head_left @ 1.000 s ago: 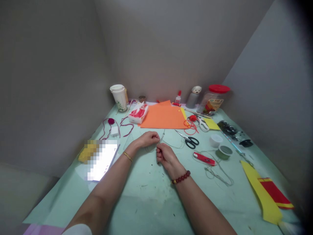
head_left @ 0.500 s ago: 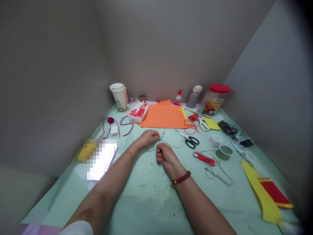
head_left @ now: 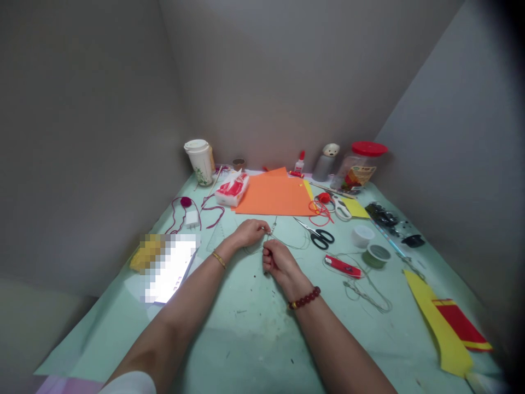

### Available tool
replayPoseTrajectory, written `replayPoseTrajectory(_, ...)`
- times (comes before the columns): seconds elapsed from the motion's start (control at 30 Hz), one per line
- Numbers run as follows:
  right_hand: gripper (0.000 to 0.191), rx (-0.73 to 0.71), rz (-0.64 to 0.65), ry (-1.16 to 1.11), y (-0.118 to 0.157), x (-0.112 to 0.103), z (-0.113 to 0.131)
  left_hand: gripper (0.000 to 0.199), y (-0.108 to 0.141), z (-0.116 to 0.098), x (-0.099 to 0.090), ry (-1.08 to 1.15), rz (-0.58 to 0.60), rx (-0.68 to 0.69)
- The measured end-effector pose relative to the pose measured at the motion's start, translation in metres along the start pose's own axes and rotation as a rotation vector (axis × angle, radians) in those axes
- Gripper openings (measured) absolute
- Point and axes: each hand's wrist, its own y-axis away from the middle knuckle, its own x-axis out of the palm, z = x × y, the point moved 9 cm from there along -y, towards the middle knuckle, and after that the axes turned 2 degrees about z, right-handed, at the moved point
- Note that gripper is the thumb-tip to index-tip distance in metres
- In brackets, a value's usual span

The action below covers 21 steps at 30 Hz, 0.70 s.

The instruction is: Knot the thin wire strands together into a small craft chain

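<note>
Thin greenish cord point(head_left: 289, 244) lies in loops around both my hands at the middle of the table. My left hand point(head_left: 252, 232) pinches a strand of it between thumb and fingertips. Just nearer to me, my right hand point(head_left: 279, 259) is curled closed on the cord, its fingers folded in; the exact grip is hidden. A short knotted or beaded piece point(head_left: 274, 223) stretches away between the hands toward the orange paper point(head_left: 274, 194). Black-handled scissors point(head_left: 320, 237) lie to the right of the cord loops, blades pointing up-left.
On the right are a red utility knife point(head_left: 343, 266), a spool of green cord point(head_left: 376, 255), a white round container point(head_left: 362, 236) and yellow paper strip point(head_left: 435, 323). A tissue pack point(head_left: 232, 189), cup point(head_left: 199, 163) and red-lidded jar point(head_left: 356, 169) stand farther back. A bright phone-like screen point(head_left: 174, 271) lies left.
My left hand has shifted very slightly to the right and nearer to me. The right hand stays almost where it was, still closed.
</note>
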Motion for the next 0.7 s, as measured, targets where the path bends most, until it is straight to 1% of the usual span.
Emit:
replayPoseTrajectory(0.1, 0.016, -0.008, 0.003, -0.003, 0.0003, 0.0005, 0.0008, 0.03, 0.0009, -0.002, 0.0, 0.013, 0.02, -0.013)
replayPoseTrajectory(0.27, 0.014, -0.006, 0.005, 0.001, 0.0008, 0.0009, 0.0001, 0.028, 0.0038, -0.0009, 0.002, 0.055, 0.053, -0.082)
replayPoseTrajectory(0.37, 0.013, -0.001, -0.002, 0.014, 0.0004, 0.0003, -0.0009, 0.026, 0.0031, -0.0009, 0.0018, 0.081, 0.016, -0.084)
replayPoseTrajectory(0.53, 0.012, -0.004, -0.006, 0.034, 0.0004, 0.0003, -0.0004, 0.026, 0.0017, 0.0011, 0.0013, 0.043, -0.038, -0.103)
replayPoseTrajectory(0.7, 0.013, -0.004, -0.003, 0.012, 0.0015, 0.0012, 0.0004, 0.024, 0.0012, 0.001, 0.0025, 0.03, -0.02, -0.085)
